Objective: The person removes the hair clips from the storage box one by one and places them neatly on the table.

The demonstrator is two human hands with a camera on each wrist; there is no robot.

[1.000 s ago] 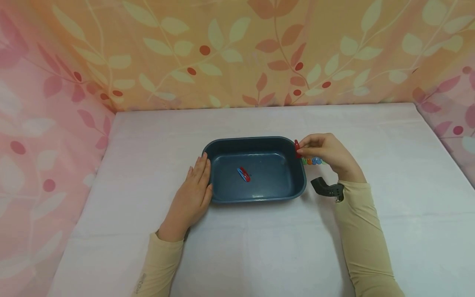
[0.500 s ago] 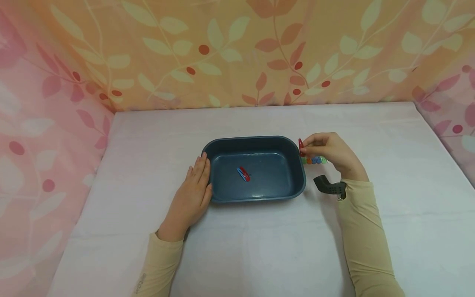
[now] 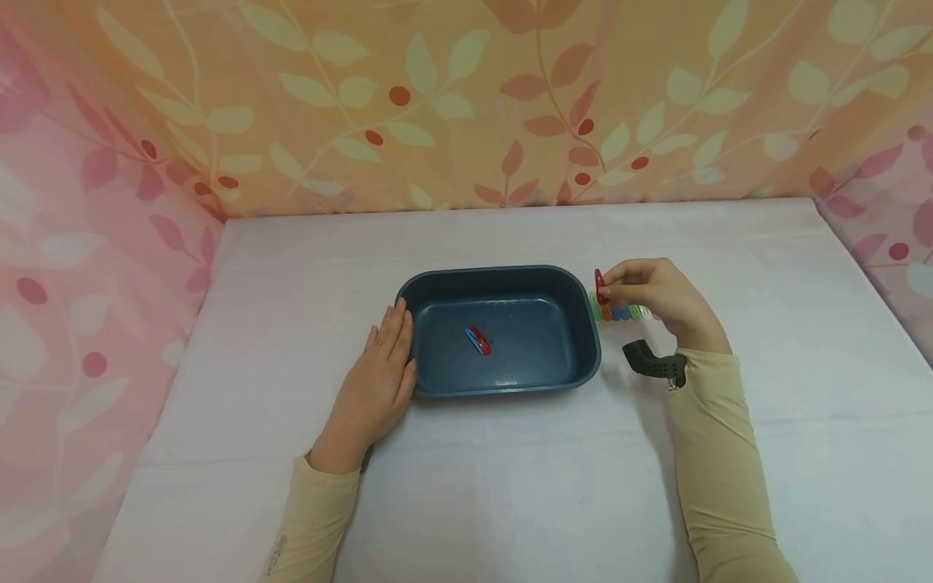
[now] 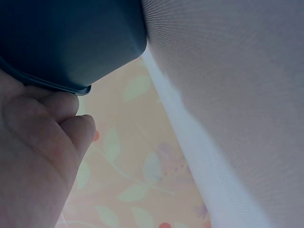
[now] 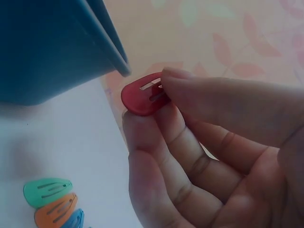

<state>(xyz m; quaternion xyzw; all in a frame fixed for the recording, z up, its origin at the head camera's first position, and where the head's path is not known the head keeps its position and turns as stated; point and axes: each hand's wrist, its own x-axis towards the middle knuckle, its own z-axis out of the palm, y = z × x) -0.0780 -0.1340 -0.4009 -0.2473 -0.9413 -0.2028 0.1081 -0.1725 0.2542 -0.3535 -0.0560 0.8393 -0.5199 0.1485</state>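
Between thumb and fingers, my right hand [image 3: 666, 298] pinches a red snap hair clip [image 5: 145, 95], held above the table just right of the dark blue basin [image 3: 503, 392]. In the head view, my left hand [image 3: 375, 385] rests with straight fingers against the basin's left rim. Inside the basin, a blue hair clip [image 3: 473, 339] and a red hair clip [image 3: 481, 341] lie side by side on the floor. Below the right hand, several coloured clips lie in a row on the table, among them a green clip [image 5: 40, 192] and an orange clip [image 5: 52, 212].
A white cloth [image 3: 481, 486] covers the table. Behind it hangs a yellow leaf-patterned curtain [image 3: 452, 48], with pink patterned cloth [image 3: 87, 291] at the left. A black strap-like piece [image 3: 649, 360] sticks out from the right wrist.
My right hand has moved a little to the right, away from the basin's rim, with the red hair clip still pinched. More of the clip row shows. The left hand stays put.
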